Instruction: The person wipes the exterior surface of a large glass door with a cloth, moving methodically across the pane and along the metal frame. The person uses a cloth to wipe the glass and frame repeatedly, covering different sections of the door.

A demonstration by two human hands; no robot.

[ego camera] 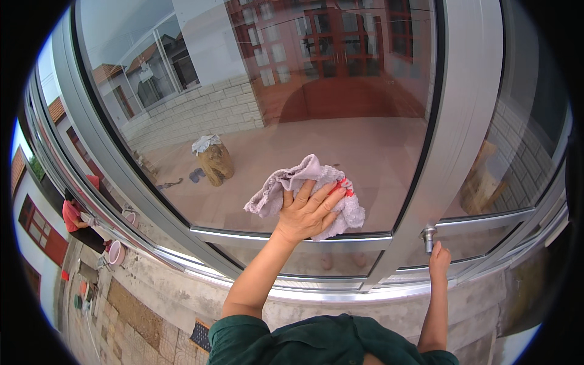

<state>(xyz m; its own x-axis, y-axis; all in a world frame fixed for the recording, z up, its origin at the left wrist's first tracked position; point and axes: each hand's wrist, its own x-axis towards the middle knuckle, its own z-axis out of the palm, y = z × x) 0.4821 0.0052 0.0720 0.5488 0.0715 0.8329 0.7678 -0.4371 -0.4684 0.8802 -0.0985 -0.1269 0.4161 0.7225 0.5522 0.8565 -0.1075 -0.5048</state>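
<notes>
My left hand presses a crumpled pale pink cloth with a red patch flat against the large glass pane, low down near its bottom edge. The fingers are spread over the cloth. My right hand is at the metal door handle on the silver frame to the right, its fingers curled at the lever's lower end. How firmly it grips the handle cannot be told. Behind or mirrored in the glass show a wooden stump with a cloth on top and red doors.
Silver metal framing surrounds the panes. At the far left a person in a red top stands by the windows, near a pink basin. A concrete ledge runs below, with a dark mat near its edge.
</notes>
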